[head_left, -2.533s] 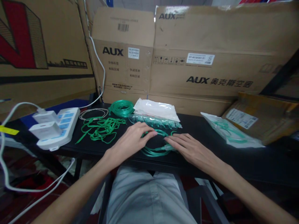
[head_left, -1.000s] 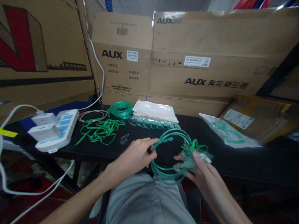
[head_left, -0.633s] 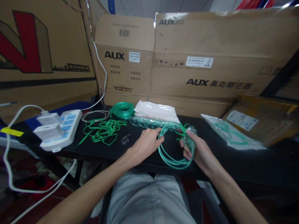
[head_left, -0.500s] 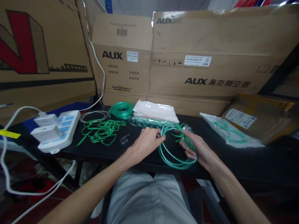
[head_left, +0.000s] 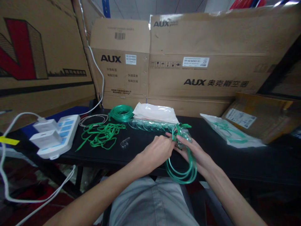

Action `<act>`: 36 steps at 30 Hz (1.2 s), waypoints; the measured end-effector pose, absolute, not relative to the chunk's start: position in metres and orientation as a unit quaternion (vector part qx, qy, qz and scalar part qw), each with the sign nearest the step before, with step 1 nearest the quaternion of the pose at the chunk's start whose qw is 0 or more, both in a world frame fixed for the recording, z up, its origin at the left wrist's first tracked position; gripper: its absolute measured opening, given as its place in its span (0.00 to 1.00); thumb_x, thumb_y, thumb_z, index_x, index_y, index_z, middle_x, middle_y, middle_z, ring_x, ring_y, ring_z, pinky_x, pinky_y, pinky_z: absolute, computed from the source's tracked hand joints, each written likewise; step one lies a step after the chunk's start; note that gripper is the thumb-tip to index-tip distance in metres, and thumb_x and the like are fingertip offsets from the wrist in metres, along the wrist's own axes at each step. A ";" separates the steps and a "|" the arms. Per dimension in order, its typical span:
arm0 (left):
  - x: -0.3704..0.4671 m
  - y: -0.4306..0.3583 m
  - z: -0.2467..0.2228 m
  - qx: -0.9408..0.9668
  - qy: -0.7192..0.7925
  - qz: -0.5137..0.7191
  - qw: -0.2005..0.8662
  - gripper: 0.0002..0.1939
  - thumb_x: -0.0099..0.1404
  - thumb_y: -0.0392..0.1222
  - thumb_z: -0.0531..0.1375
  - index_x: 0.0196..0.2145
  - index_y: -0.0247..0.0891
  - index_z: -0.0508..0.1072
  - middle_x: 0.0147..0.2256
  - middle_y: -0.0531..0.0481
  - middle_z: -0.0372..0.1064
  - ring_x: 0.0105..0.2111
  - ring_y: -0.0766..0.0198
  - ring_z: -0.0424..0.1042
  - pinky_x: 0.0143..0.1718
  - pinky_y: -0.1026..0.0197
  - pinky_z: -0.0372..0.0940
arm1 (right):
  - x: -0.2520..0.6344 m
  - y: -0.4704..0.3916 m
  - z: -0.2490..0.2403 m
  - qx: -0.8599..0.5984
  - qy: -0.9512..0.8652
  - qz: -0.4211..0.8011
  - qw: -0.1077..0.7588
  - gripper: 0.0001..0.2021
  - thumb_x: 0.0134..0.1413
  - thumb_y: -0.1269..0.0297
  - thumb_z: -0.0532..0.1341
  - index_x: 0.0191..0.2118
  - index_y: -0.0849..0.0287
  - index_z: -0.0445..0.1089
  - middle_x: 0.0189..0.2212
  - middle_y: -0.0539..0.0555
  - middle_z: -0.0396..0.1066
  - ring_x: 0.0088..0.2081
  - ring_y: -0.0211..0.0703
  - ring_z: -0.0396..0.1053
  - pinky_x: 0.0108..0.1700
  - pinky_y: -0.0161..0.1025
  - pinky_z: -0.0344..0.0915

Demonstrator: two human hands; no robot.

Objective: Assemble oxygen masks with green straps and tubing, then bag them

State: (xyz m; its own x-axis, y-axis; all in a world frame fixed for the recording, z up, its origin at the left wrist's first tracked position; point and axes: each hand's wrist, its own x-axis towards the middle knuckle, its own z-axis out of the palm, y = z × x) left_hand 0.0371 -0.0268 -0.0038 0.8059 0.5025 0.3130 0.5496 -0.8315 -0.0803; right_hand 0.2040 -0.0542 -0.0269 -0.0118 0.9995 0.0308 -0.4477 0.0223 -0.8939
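Clasps bundle [head_left: 183, 179] in closed right hand [head_left: 198, 152] by table's [head_left: 94, 155] near edge, beside curled left hand [head_left: 157, 153] with grip unclear. Seems light, springy, slick; best held up top.

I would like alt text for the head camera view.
Left hand and right hand hold a coil of green tubing at the edge of a black table. Tangled green straps lie to the left; printed cardboard stands behind.

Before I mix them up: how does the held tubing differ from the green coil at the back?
The held tubing hangs by the left hand and right hand; the back coil lies flat on the table. The held tubing is a slim bundle of loose loops; the back coil is a thick, closely wound ring. Both are green tubing in loops.
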 end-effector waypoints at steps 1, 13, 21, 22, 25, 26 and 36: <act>0.040 -0.029 -0.002 -0.951 -0.259 -0.119 0.118 0.15 0.72 0.29 0.50 0.43 0.30 0.76 0.39 0.38 0.77 0.39 0.51 0.78 0.40 0.55 0.69 | 0.202 -0.054 -0.027 -0.352 -0.376 0.603 0.609 0.14 0.52 0.64 0.73 0.45 0.57 0.78 0.46 0.54 0.79 0.47 0.44 0.75 0.51 0.39 0.73; 0.082 0.045 0.062 -0.887 -0.430 -0.165 0.029 0.26 0.75 0.51 0.46 0.44 0.36 0.81 0.44 0.34 0.78 0.49 0.50 0.76 0.50 0.55 0.67 | 0.250 -0.055 -0.029 -0.350 -0.211 0.583 0.702 0.10 0.42 0.73 0.74 0.31 0.59 0.75 0.32 0.53 0.78 0.42 0.54 0.78 0.51 0.55 0.77; 0.141 0.122 0.049 -0.834 -0.550 -0.040 -0.008 0.34 0.62 0.63 0.63 0.55 0.33 0.74 0.56 0.31 0.71 0.58 0.43 0.69 0.55 0.50 0.66 | 0.249 -0.065 -0.029 -0.371 -0.275 0.571 0.679 0.08 0.48 0.68 0.74 0.34 0.58 0.76 0.33 0.54 0.79 0.39 0.48 0.78 0.52 0.54 0.76; 0.146 0.125 0.045 -0.831 -0.556 -0.028 -0.010 0.33 0.63 0.62 0.63 0.55 0.32 0.73 0.56 0.32 0.70 0.58 0.44 0.69 0.55 0.48 0.66 | 0.249 -0.065 -0.029 -0.370 -0.279 0.570 0.678 0.08 0.48 0.68 0.74 0.34 0.58 0.76 0.33 0.54 0.78 0.38 0.48 0.77 0.51 0.54 0.76; 0.152 0.131 0.036 -0.826 -0.564 -0.010 -0.005 0.25 0.69 0.54 0.61 0.56 0.34 0.71 0.57 0.38 0.68 0.55 0.50 0.70 0.54 0.43 0.67 | 0.249 -0.064 -0.029 -0.368 -0.285 0.569 0.678 0.09 0.48 0.68 0.74 0.34 0.58 0.75 0.33 0.54 0.78 0.37 0.46 0.77 0.51 0.54 0.76; 0.152 0.132 0.034 -0.825 -0.564 -0.010 -0.002 0.23 0.70 0.52 0.60 0.56 0.35 0.70 0.56 0.39 0.68 0.54 0.51 0.70 0.54 0.42 0.67 | 0.249 -0.064 -0.029 -0.367 -0.285 0.568 0.679 0.09 0.48 0.68 0.74 0.34 0.58 0.75 0.33 0.54 0.78 0.38 0.46 0.77 0.51 0.53 0.76; 0.149 0.130 0.039 -0.848 -0.531 -0.002 -0.004 0.20 0.71 0.47 0.61 0.56 0.35 0.69 0.55 0.41 0.68 0.51 0.52 0.71 0.51 0.45 0.70 | 0.250 -0.061 -0.030 -0.372 -0.274 0.556 0.691 0.12 0.46 0.68 0.75 0.35 0.57 0.74 0.33 0.52 0.78 0.38 0.46 0.76 0.49 0.53 0.76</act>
State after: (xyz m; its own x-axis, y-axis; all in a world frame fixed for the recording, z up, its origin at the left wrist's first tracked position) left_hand 0.1485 0.1299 0.0394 0.4366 0.8997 -0.0015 0.8996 -0.4365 0.0092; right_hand 0.2498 -0.0613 -0.0304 0.2316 0.9722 -0.0342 -0.5647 0.1058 -0.8185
